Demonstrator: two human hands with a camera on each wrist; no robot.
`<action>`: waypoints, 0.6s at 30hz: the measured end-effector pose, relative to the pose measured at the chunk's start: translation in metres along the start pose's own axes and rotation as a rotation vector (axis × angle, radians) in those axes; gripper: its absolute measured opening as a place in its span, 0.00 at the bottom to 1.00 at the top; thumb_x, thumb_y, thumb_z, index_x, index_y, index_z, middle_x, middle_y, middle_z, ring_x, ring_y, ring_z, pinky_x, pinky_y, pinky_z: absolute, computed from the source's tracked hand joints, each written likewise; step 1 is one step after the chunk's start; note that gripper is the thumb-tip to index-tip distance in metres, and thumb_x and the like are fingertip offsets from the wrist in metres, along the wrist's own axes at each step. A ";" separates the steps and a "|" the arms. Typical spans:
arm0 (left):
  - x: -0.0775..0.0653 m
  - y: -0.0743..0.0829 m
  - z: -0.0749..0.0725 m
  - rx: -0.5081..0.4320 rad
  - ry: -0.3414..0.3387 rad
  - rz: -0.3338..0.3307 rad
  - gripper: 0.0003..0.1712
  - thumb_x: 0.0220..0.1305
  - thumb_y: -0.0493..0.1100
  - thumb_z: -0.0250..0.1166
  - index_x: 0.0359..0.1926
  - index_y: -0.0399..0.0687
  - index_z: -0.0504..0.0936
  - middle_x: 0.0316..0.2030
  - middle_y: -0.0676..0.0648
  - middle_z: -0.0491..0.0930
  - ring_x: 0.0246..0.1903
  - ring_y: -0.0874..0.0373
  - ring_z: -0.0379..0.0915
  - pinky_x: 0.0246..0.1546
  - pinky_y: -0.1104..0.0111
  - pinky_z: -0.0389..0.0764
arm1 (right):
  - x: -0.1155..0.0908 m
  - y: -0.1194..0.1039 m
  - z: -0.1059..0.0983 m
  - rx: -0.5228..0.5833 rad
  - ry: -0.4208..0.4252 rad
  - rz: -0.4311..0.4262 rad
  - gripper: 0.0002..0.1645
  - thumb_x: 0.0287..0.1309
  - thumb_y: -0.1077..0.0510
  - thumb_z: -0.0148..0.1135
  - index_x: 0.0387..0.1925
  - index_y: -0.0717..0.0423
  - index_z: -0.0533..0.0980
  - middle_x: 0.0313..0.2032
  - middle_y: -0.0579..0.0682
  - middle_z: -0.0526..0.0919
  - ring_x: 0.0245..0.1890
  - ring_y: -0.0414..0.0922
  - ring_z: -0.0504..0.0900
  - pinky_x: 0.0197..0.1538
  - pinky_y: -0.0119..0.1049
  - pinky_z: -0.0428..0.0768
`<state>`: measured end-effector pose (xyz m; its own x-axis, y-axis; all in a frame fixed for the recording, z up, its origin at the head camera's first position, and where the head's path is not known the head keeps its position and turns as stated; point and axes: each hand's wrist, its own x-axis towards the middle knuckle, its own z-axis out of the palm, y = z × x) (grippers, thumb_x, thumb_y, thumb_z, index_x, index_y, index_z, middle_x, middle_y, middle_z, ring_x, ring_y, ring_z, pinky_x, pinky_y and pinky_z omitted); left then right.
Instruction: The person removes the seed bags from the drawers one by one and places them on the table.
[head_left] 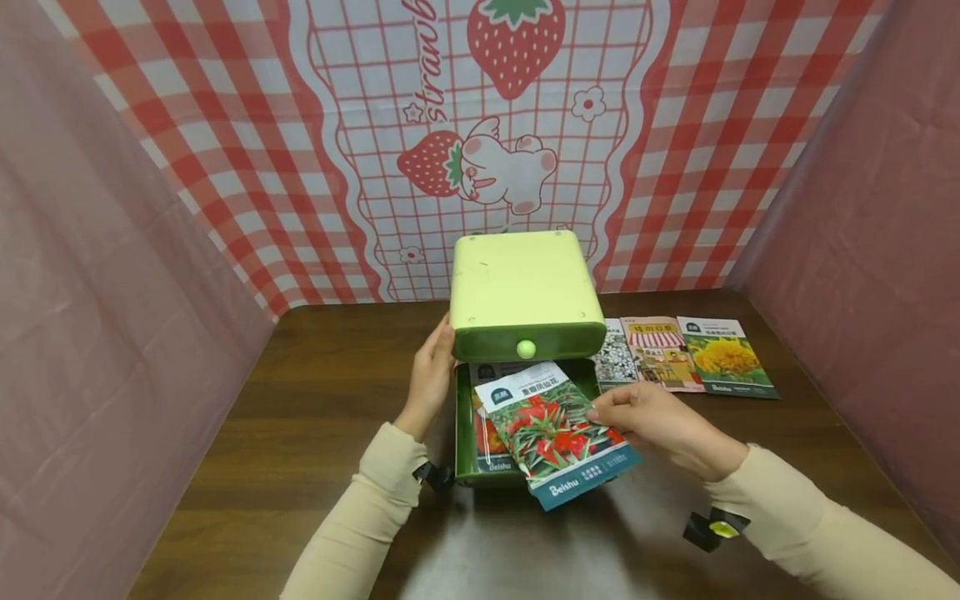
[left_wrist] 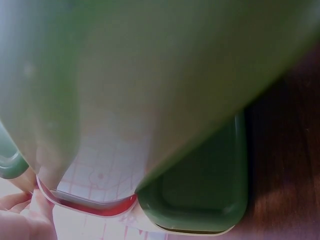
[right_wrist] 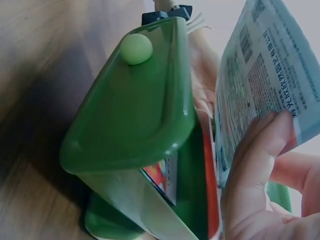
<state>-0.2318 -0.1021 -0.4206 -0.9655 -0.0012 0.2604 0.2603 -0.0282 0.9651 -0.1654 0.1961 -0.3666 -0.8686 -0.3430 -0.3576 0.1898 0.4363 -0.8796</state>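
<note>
A small two-drawer cabinet [head_left: 525, 279], pale yellow-green on top with green drawer fronts, stands on the table. Its lower drawer [head_left: 462, 433] is pulled out, while the upper one with a round knob [head_left: 527, 349] stays in. My right hand [head_left: 671, 421] pinches a seed packet [head_left: 555, 433] with red flowers by its right edge, tilted over the drawer. The packet's printed back [right_wrist: 255, 75] faces the right wrist camera. Beneath it, another packet [head_left: 491, 458] lies in the drawer, partly covered. My left hand [head_left: 427, 383] rests its fingers against the cabinet's left side.
Right of the cabinet lie a packet with white flowers [head_left: 615, 354], one with a striped awning picture [head_left: 660, 358] and one with a yellow flower [head_left: 727, 358]. A checked strawberry cloth [head_left: 360, 208] hangs behind; pink curtains [head_left: 97, 333] flank the wooden table [head_left: 285, 400].
</note>
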 end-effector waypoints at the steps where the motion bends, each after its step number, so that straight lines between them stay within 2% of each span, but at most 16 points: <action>1: 0.000 0.000 0.000 0.001 -0.001 0.001 0.28 0.78 0.54 0.43 0.73 0.52 0.62 0.72 0.46 0.63 0.66 0.45 0.67 0.64 0.54 0.74 | -0.003 0.000 -0.001 0.003 -0.009 -0.006 0.20 0.66 0.50 0.61 0.45 0.65 0.80 0.22 0.43 0.79 0.20 0.36 0.73 0.25 0.30 0.76; 5: 0.000 0.003 -0.001 0.006 -0.004 0.004 0.28 0.79 0.53 0.42 0.74 0.51 0.62 0.73 0.47 0.62 0.68 0.47 0.64 0.66 0.53 0.72 | -0.013 -0.001 -0.005 0.061 -0.064 -0.026 0.20 0.66 0.51 0.61 0.44 0.67 0.79 0.29 0.47 0.85 0.27 0.40 0.83 0.32 0.35 0.85; 8: 0.000 0.003 -0.001 0.009 -0.001 0.004 0.28 0.79 0.53 0.42 0.74 0.51 0.62 0.73 0.47 0.62 0.69 0.48 0.63 0.67 0.54 0.71 | -0.021 -0.002 -0.007 0.095 -0.067 -0.031 0.22 0.66 0.51 0.61 0.47 0.68 0.78 0.31 0.49 0.87 0.29 0.42 0.85 0.33 0.38 0.87; 11: 0.000 0.002 -0.002 0.011 0.004 -0.003 0.28 0.79 0.53 0.43 0.74 0.51 0.62 0.72 0.46 0.63 0.68 0.47 0.65 0.66 0.55 0.72 | -0.028 -0.004 -0.013 0.069 -0.009 -0.055 0.23 0.66 0.51 0.61 0.49 0.69 0.76 0.29 0.46 0.86 0.27 0.39 0.83 0.31 0.36 0.85; 15: 0.000 0.001 -0.002 0.014 0.005 -0.019 0.28 0.79 0.53 0.42 0.73 0.52 0.62 0.72 0.45 0.63 0.66 0.44 0.68 0.65 0.54 0.73 | -0.036 -0.002 -0.026 0.004 0.111 -0.083 0.23 0.67 0.51 0.60 0.50 0.69 0.76 0.20 0.39 0.74 0.21 0.36 0.71 0.26 0.32 0.75; 17: 0.000 0.000 -0.002 0.016 0.001 -0.024 0.27 0.79 0.53 0.42 0.74 0.53 0.62 0.73 0.45 0.62 0.66 0.44 0.68 0.66 0.53 0.73 | -0.040 0.001 -0.033 0.001 0.164 -0.081 0.20 0.67 0.51 0.60 0.49 0.64 0.77 0.19 0.39 0.70 0.20 0.36 0.67 0.25 0.32 0.73; 18: 0.000 0.000 -0.002 0.013 0.000 -0.025 0.27 0.79 0.53 0.42 0.74 0.53 0.62 0.73 0.45 0.62 0.66 0.44 0.68 0.66 0.53 0.72 | -0.042 0.003 -0.037 0.016 0.183 -0.077 0.17 0.68 0.50 0.59 0.48 0.60 0.78 0.19 0.38 0.71 0.21 0.35 0.69 0.25 0.32 0.74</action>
<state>-0.2318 -0.1045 -0.4210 -0.9718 -0.0010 0.2358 0.2358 -0.0149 0.9717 -0.1453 0.2429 -0.3421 -0.9491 -0.2174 -0.2278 0.1259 0.4011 -0.9073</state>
